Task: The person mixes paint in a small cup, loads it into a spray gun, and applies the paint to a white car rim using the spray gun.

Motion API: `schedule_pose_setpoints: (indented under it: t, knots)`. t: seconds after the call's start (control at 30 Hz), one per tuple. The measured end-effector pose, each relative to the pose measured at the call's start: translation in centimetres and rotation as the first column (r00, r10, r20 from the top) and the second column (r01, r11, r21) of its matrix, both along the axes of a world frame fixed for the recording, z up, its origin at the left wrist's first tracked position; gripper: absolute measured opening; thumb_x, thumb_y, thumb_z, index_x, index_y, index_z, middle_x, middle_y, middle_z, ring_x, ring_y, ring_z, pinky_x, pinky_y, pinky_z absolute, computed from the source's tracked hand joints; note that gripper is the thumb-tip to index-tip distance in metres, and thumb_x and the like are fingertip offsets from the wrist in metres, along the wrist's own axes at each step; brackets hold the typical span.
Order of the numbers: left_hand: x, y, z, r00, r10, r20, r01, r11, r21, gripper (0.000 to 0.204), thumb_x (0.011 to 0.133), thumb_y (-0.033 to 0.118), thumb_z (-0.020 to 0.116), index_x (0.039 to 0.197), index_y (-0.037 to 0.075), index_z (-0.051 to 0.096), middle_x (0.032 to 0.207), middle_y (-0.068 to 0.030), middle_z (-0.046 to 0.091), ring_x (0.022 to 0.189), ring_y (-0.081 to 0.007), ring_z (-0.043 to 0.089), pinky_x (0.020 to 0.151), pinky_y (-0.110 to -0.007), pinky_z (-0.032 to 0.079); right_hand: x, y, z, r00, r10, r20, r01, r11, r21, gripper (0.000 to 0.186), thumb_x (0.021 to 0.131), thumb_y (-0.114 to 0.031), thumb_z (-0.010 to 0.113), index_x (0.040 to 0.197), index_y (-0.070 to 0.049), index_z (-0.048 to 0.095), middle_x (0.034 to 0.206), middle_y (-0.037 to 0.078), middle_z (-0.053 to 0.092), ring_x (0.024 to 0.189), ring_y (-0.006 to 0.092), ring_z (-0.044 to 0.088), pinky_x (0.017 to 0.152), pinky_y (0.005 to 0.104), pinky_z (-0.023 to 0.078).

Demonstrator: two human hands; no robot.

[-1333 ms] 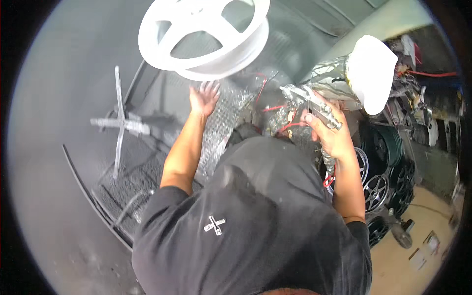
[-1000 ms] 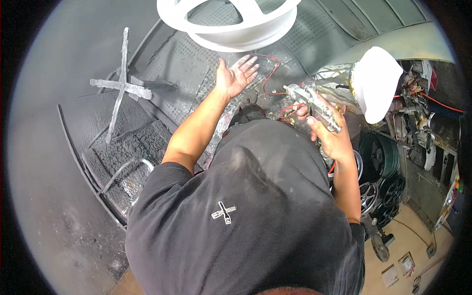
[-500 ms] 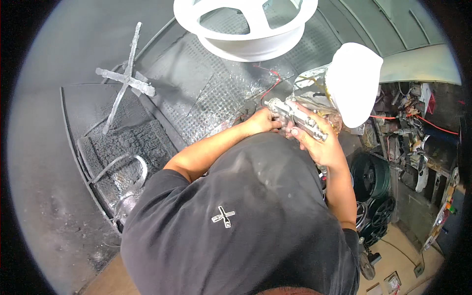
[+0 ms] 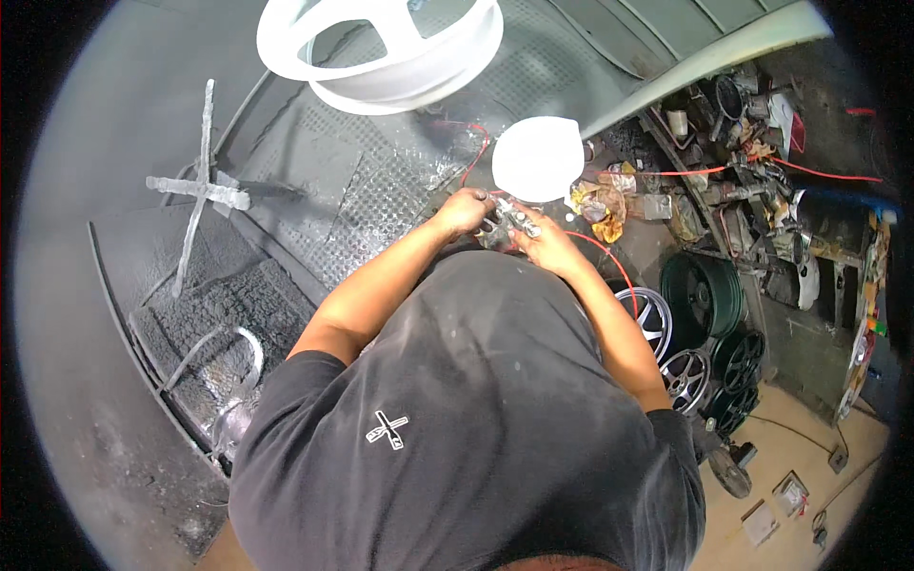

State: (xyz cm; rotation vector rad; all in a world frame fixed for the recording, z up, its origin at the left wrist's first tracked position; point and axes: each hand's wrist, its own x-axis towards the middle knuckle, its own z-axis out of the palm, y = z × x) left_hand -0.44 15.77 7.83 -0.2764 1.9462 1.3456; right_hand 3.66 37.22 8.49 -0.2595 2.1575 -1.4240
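At the centre, just past my belly, my left hand (image 4: 465, 211) has its fingers closed on the front of a silver spray gun (image 4: 509, 217). My right hand (image 4: 538, 238) grips the same gun from the right. The gun's white cup (image 4: 538, 160) sits just beyond both hands, partly covering the floor behind it. A red hose (image 4: 609, 252) curves away to the right of the gun. Above and left of my hands is a white five-spoke wheel rim (image 4: 424, 67).
At left stand a crusted cross-shaped stand (image 4: 198, 190) and a rough dark mat (image 4: 209, 295). A grey perforated sheet (image 4: 371, 190) lies ahead. Several wheels (image 4: 695, 295) are stacked at right, beside a cluttered shelf (image 4: 800, 257) and a curved pale panel edge (image 4: 724, 48).
My left hand went from open, palm up under the rim, to closed on the gun. The gun and its cup have swung leftward toward the centre, with my right hand still on the gun.
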Motion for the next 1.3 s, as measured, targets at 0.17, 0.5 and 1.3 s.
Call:
schedule_pose_setpoints:
  t: [0.17, 0.5, 1.3]
  knots:
    - [0.7, 1.0, -2.7, 0.992, -0.109, 0.065, 0.108, 0.994, 0.017, 0.031, 0.092, 0.022, 0.061, 0.111, 0.001, 0.072, 0.093, -0.0116, 0.073, 0.078, -0.0173, 0.066, 0.07, -0.035, 0.053, 2.0, 1.3, 0.5, 0.999, 0.006, -0.032, -0.004, 0.997, 0.071, 0.052, 0.093, -0.021, 0.068, 0.14, -0.006, 0.053, 0.117, 0.025, 0.068, 0.109, 0.0382, 0.067, 0.095, 0.0417, 0.051]
    - [1.1, 2.9, -0.5, 0.894, -0.434, -0.112, 0.39, 0.877, -0.279, 0.043, 0.088, 0.031, 0.062, 0.119, 0.001, 0.069, 0.114, -0.0217, 0.071, 0.106, -0.0305, 0.068, 0.092, -0.04, 0.05, 3.0, 2.9, 1.5, 0.997, 0.013, -0.078, -0.007, 0.997, 0.082, 0.05, 0.092, -0.021, 0.068, 0.138, -0.005, 0.056, 0.119, 0.028, 0.066, 0.111, 0.0402, 0.065, 0.095, 0.043, 0.05]
    - [31.4, -13.2, 14.1, 0.409, -0.063, -0.91, -0.677, 0.648, -0.349, 0.021, 0.077, 0.004, 0.072, 0.098, 0.007, 0.068, 0.093, -0.0109, 0.071, 0.087, -0.0334, 0.067, 0.077, -0.041, 0.054, 12.7, -15.0, 1.0, 0.62, 0.743, -0.252, -0.752, 0.654, 0.077, 0.043, 0.089, -0.016, 0.069, 0.13, -0.006, 0.062, 0.114, 0.026, 0.067, 0.11, 0.042, 0.064, 0.092, 0.0445, 0.05]
